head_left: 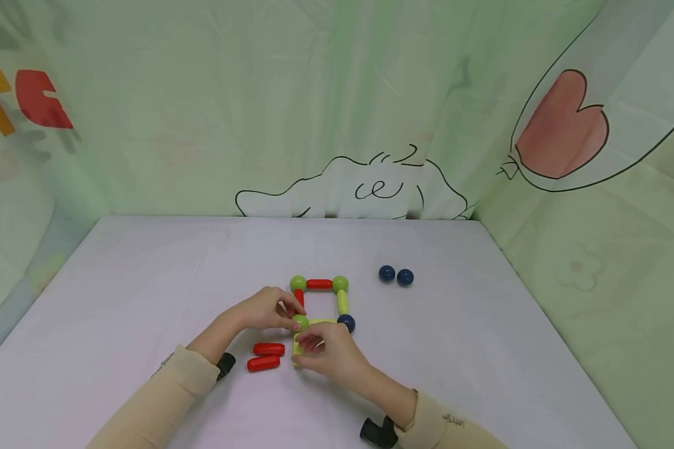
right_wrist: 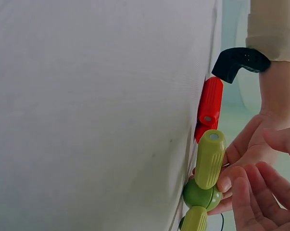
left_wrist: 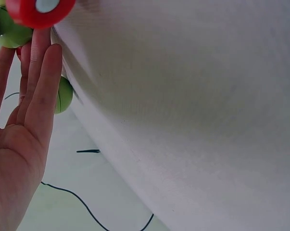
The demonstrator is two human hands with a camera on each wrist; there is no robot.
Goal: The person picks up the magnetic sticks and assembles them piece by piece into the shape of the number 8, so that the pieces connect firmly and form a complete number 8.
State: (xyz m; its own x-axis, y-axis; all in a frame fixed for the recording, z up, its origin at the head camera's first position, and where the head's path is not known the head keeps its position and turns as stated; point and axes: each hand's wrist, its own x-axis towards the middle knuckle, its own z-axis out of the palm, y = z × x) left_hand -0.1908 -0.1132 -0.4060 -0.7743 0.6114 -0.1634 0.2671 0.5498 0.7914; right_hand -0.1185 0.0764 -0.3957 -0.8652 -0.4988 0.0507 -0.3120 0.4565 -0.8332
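Note:
A square of magnetic rods and balls lies on the table. Its near left corner is a green ball (head_left: 300, 322), which my left hand (head_left: 264, 310) pinches between thumb and fingers. From this ball a yellow rod (right_wrist: 210, 161) sticks out toward me, its metal-tipped end free. My right hand (head_left: 337, 355) is beside that rod, thumb and fingers apart; in the right wrist view its fingertips (right_wrist: 238, 175) are close to the rod. A red rod (head_left: 319, 284) forms the far side, a yellow rod (head_left: 343, 302) the right side, and a blue ball (head_left: 346, 322) the near right corner.
Two loose red rods (head_left: 268, 349) lie left of the yellow rod, near the left wrist. Two dark blue balls (head_left: 387, 273) sit at the back right. Printed cloth (head_left: 202, 112) hangs around the white table (head_left: 455, 349).

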